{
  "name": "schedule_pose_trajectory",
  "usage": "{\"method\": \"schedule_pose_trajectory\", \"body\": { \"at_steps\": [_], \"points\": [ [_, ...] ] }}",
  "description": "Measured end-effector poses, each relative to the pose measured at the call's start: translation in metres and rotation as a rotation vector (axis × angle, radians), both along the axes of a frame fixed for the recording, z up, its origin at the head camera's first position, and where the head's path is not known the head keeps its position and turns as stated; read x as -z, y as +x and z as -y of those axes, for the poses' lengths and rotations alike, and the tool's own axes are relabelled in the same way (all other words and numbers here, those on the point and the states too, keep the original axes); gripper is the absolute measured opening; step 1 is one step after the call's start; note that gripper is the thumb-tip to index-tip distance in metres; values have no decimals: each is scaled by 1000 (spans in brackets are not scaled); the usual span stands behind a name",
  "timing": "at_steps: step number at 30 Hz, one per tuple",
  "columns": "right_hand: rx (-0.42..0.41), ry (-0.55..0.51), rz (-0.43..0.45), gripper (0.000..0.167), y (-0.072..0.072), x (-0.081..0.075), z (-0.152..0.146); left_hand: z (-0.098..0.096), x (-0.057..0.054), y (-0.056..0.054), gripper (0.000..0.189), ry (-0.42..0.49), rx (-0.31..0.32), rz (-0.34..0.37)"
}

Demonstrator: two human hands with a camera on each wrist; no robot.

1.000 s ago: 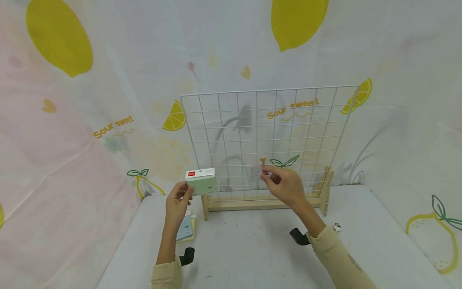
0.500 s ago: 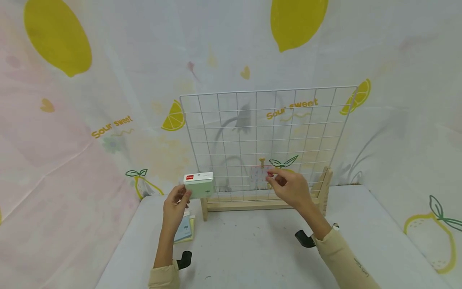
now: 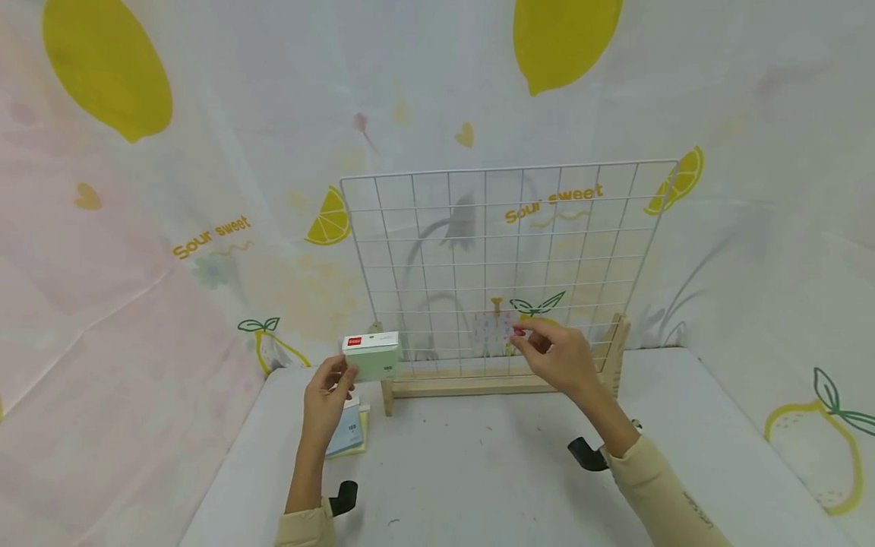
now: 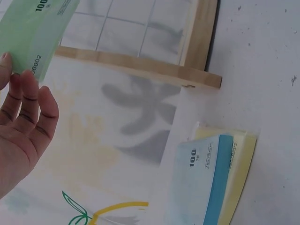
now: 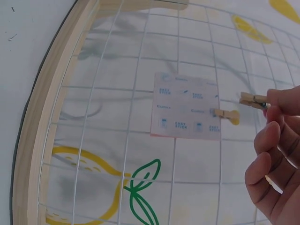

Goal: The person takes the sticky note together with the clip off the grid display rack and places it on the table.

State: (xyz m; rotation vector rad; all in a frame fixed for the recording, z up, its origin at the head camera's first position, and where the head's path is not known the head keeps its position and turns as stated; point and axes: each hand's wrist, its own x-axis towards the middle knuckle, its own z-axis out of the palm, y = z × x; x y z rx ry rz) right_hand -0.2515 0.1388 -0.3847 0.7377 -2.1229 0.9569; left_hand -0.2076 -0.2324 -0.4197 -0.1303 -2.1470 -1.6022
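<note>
My left hand grips a pack of green sticky notes by its left edge, raised in front of the grid's left side. Thumb and fingers of my right hand pinch a small wooden clothespin with a bit of pink on it. In the right wrist view this clothespin stands a short gap away from a thin square paper with printed marks and a pinkish edge. Another clothespin with a yellow end clips that paper at one edge to the white wire grid.
The grid stands in a wooden base at the back of the white table. At the left, a blue sticky note pack lies overlapping a yellow pack. A small shiny object sits near the right forearm.
My right hand has drawn back to the right from the clipped paper, still pinching the clothespin. The left hand with the green pack has sunk slightly down and to the left.
</note>
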Motion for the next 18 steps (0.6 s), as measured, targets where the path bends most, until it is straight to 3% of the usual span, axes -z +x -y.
{"method": "schedule_pose_trajectory", "body": {
  "at_steps": [6, 13, 18],
  "points": [
    [15, 21, -18, 16, 2, 4, -6, 4, 3, 2, 24, -16, 2, 16],
    [16, 35, 14, 17, 8, 7, -13, 18, 34, -15, 24, -5, -9, 20],
    [49, 51, 19, 19, 10, 13, -21, 23, 41, -13, 23, -22, -7, 4]
  ]
}}
